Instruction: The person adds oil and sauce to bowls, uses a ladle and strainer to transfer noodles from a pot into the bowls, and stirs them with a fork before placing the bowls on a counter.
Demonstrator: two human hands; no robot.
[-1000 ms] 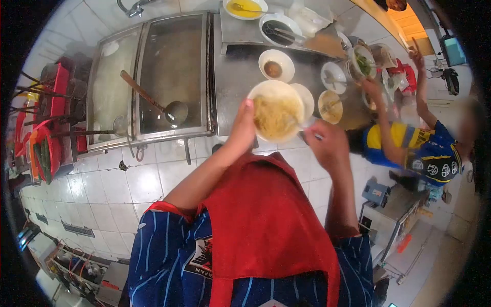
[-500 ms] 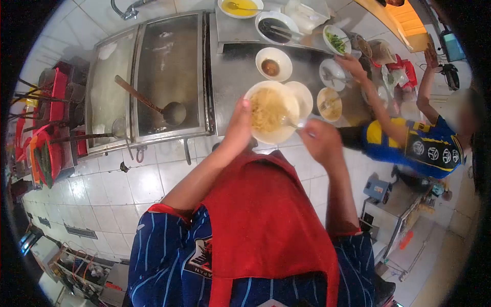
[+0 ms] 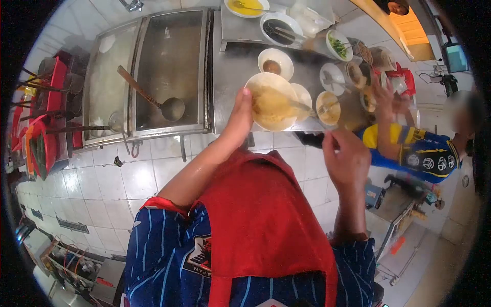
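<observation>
My left hand [image 3: 238,118] grips the left rim of a white bowl [image 3: 273,79], thumb on top. Inside lie yellowish noodles [image 3: 268,105], blurred by motion. My right hand [image 3: 347,156] is closed, fingers pinched around the end of a metal utensil [image 3: 307,108]. The utensil's other end reaches into the noodles; motion blur hides whether it is a fork or a spoon. Just behind the held bowl stands a second pale bowl [image 3: 303,102], partly covered by it. Farther back is a white bowl [image 3: 287,60] with brown sauce at its bottom.
To the left, a ladle [image 3: 173,109] rests over a steel vat [image 3: 169,61]. Bowls of yellow liquid [image 3: 245,6], dark liquid [image 3: 280,30] and chopped greens [image 3: 338,45] line the counter's back. A co-worker [image 3: 417,148] stands at right, hands over containers there.
My right hand has moved right and slightly down, away from the bowl, drawing the utensil with it. My left hand still holds the bowl. The co-worker's arm has pulled back from the greens.
</observation>
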